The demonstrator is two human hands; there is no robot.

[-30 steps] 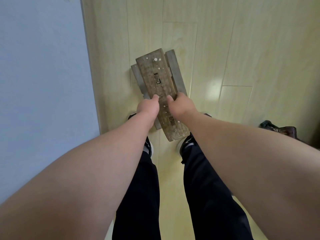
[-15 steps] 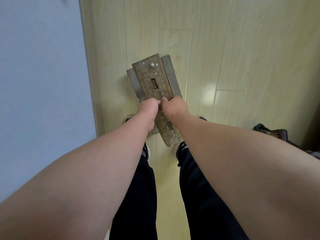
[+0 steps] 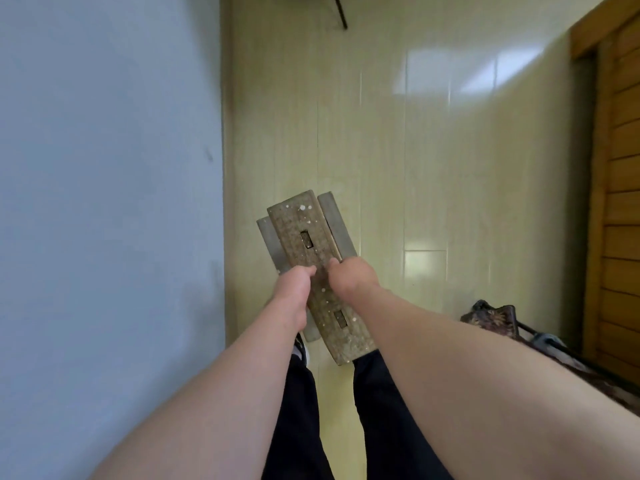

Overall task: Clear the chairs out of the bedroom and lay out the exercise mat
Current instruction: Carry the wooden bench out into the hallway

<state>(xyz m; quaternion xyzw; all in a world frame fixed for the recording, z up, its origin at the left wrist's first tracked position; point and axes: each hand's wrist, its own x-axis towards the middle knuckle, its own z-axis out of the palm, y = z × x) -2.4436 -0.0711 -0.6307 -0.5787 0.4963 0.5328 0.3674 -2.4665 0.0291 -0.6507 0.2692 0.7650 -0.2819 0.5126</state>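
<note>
A small worn wooden stool [image 3: 304,233], its narrow seat flecked with white paint and cut by two slots, hangs in front of my legs above the pale wood floor. My left hand [image 3: 294,284] grips the seat's left edge near the middle. My right hand [image 3: 349,277] grips the right edge opposite it. The grey legs show on both sides under the seat. No exercise mat is in view.
A pale blue wall [image 3: 104,202] runs close along my left. A wooden door [image 3: 620,168] stands at the right. A patterned dark cushion on a dark frame [image 3: 491,318] sits low at the right. Pale floor [image 3: 415,150] stretches ahead.
My view has tilted up, showing more floor ahead and the door at the right. The stool stays held in both hands, carried forward along the wall.
</note>
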